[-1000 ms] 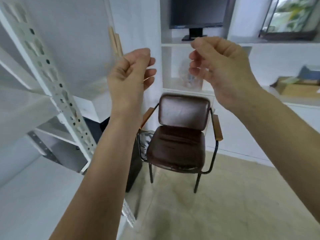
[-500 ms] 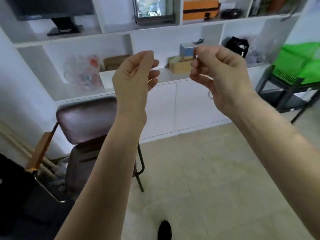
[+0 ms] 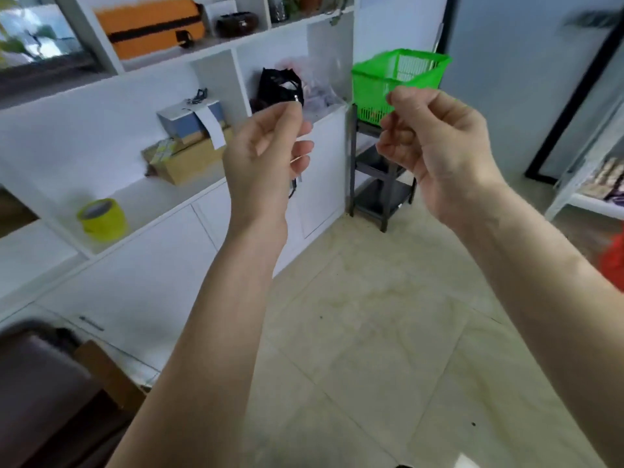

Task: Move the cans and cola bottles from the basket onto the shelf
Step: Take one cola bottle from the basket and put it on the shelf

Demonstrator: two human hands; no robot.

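Observation:
A green plastic basket [image 3: 371, 92] stands on a small dark stand [image 3: 378, 170] at the end of the white wall unit, ahead and slightly right. Its contents are hidden by the mesh walls and by my right hand. No cans or cola bottles show clearly. Both my hands are raised in front of me, well short of the basket. My left hand [image 3: 266, 153] has loosely curled fingers and holds nothing. My right hand [image 3: 435, 146], also loosely curled and empty, overlaps the basket's lower front edge in the view.
A white wall unit [image 3: 169, 194] runs along the left with cardboard boxes [image 3: 189, 157], a yellow tape roll [image 3: 103, 219] and an orange case [image 3: 148, 25]. A brown chair [image 3: 40, 383] is at lower left. A white rack [image 3: 591, 184] stands at right. Tiled floor lies ahead.
The view has swung right, away from the white metal shelf and the chair, bringing the green basket into view. Both hands kept their raised, loosely curled pose.

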